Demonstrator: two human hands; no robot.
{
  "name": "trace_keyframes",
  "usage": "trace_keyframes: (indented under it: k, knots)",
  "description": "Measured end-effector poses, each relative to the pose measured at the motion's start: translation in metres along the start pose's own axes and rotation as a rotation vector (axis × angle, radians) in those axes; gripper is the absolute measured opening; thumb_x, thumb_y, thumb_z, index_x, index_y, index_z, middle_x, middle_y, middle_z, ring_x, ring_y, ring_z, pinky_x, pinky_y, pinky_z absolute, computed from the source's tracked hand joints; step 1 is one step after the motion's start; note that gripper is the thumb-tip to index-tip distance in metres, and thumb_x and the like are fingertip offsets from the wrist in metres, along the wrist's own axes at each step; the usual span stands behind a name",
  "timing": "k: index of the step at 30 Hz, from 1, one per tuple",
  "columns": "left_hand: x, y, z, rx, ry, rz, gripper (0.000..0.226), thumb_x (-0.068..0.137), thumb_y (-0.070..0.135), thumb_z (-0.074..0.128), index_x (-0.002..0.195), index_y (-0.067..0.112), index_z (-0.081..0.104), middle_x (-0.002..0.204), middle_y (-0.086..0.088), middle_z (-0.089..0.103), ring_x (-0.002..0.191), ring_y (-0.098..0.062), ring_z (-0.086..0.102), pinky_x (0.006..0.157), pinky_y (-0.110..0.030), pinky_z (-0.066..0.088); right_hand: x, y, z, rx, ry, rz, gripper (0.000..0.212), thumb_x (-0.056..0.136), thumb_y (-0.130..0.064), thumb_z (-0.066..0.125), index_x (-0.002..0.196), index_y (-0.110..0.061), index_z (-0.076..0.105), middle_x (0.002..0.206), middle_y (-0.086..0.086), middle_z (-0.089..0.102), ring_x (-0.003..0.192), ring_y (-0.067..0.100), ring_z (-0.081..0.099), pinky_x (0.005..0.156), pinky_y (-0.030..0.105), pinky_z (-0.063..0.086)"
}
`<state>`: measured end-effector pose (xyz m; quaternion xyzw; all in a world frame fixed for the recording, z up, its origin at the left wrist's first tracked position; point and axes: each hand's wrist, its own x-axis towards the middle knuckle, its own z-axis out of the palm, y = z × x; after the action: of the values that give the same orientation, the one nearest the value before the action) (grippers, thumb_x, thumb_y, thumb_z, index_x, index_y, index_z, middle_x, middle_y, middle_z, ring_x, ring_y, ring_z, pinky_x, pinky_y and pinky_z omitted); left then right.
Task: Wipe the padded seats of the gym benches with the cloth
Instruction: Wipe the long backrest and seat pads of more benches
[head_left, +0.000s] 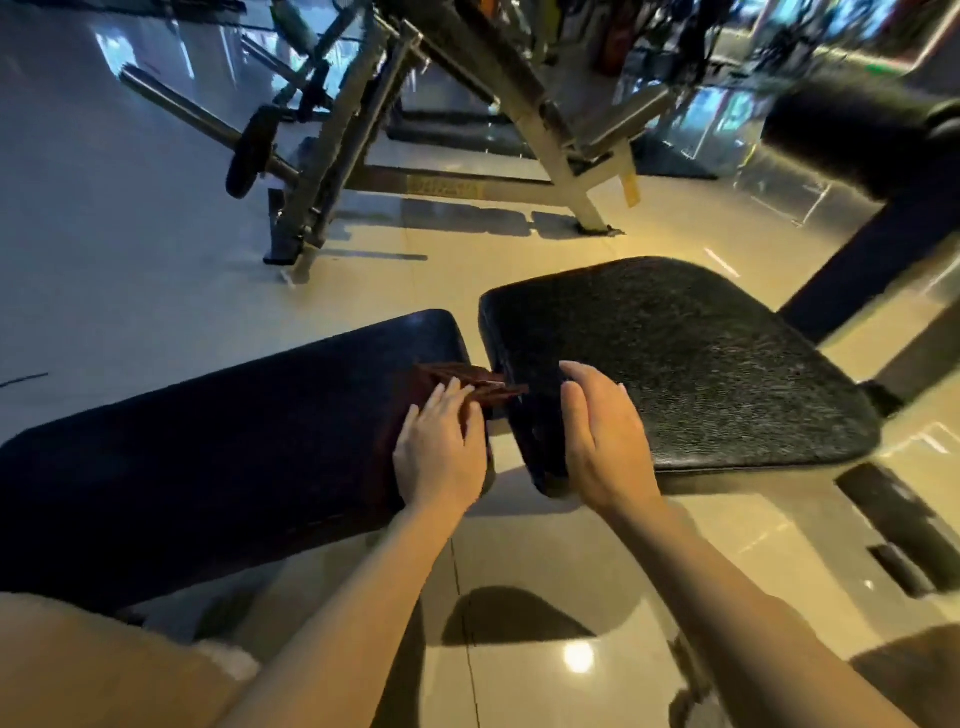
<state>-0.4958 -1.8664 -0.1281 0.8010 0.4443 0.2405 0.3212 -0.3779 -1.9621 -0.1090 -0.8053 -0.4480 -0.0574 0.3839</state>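
Two black pads fill the middle of my view: a long back pad (218, 447) running off to the left and a wider, textured seat pad (691, 364) to the right, with a narrow gap between them. Both hands are out in front of me over that gap.

My left hand (441, 452) lies on the right end of the long pad, fingers stretched forward and nearly straight, their tips resting on a folded dark brown cloth (475, 384). The cloth sits at the pad's end and pokes out across the gap toward the seat pad. I cannot tell whether the thumb is tucked under it.

My right hand (602, 441) is at the near left edge of the seat pad, fingers together and gently bent, the thumb spread a little to the side. It holds nothing; whether the fingertips actually touch the padding I cannot say.

Beyond the pads, on the glossy tiled floor (545, 571), stands a metal machine frame (457, 130) with a weight plate (252, 150) on a bar. A black roller pad (852, 135) shows at the upper right.
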Motion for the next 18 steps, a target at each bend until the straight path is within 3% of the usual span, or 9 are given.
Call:
trace_keyframes:
  k: [3, 6, 10, 13, 16, 18]
  knots:
    - [0.017, 0.026, 0.029, -0.039, 0.05, -0.003, 0.043, 0.105, 0.036, 0.034, 0.145, 0.024, 0.044, 0.152, 0.002, 0.041, 0.141, -0.019, 0.034, 0.115, -0.036, 0.022, 0.013, 0.04, -0.032, 0.05, 0.134, 0.155, 0.05, 0.099, -0.036, 0.027, 0.13, -0.011, 0.058, 0.129, 0.003, 0.06, 0.12, 0.013, 0.046, 0.111, 0.051, 0.031]
    - [0.019, 0.057, 0.059, -0.032, -0.043, 0.126, 0.044, 0.104, 0.033, 0.037, 0.144, 0.018, 0.046, 0.151, -0.003, 0.043, 0.141, -0.021, 0.036, 0.115, -0.034, 0.024, 0.019, 0.077, -0.055, 0.036, 0.211, 0.294, 0.053, 0.098, -0.038, 0.025, 0.128, -0.009, 0.058, 0.125, 0.003, 0.061, 0.121, 0.021, 0.05, 0.111, 0.049, 0.031]
    - [0.027, 0.088, 0.075, 0.24, -0.226, 0.405, 0.046, 0.104, 0.037, 0.035, 0.148, 0.023, 0.038, 0.156, 0.004, 0.033, 0.144, -0.013, 0.027, 0.116, -0.023, 0.012, 0.016, 0.116, -0.082, 0.081, 0.256, 0.377, 0.038, 0.106, -0.03, 0.027, 0.119, -0.011, 0.058, 0.107, -0.005, 0.052, 0.108, 0.019, 0.051, 0.085, 0.023, 0.029]
    - [0.013, 0.127, 0.103, 0.301, -0.511, 0.734, 0.046, 0.104, 0.037, 0.036, 0.149, 0.027, 0.038, 0.158, 0.009, 0.027, 0.147, -0.008, 0.017, 0.119, -0.029, 0.005, 0.017, 0.126, -0.095, 0.212, 0.245, 0.428, 0.053, 0.095, -0.045, 0.021, 0.117, -0.013, 0.056, 0.113, 0.001, 0.056, 0.108, 0.018, 0.053, 0.092, 0.031, 0.037]
    - [0.001, 0.152, 0.131, 0.371, -0.56, 0.862, 0.051, 0.104, 0.041, 0.033, 0.153, 0.031, 0.026, 0.162, 0.013, 0.014, 0.149, -0.009, 0.005, 0.12, -0.037, -0.004, 0.02, 0.133, -0.116, 0.495, 0.398, 0.621, 0.038, 0.1, -0.041, 0.025, 0.107, -0.026, 0.059, 0.117, -0.001, 0.061, 0.111, 0.015, 0.056, 0.093, 0.036, 0.046]
    - [0.006, 0.154, 0.138, 0.436, -0.555, 0.893, 0.054, 0.103, 0.044, 0.031, 0.155, 0.031, 0.017, 0.163, 0.013, 0.007, 0.149, -0.009, 0.0, 0.119, -0.037, -0.005, 0.02, 0.138, -0.13, 0.37, 0.354, 0.62, 0.037, 0.101, -0.042, 0.025, 0.104, -0.026, 0.058, 0.112, -0.001, 0.06, 0.109, 0.018, 0.056, 0.093, 0.038, 0.044]
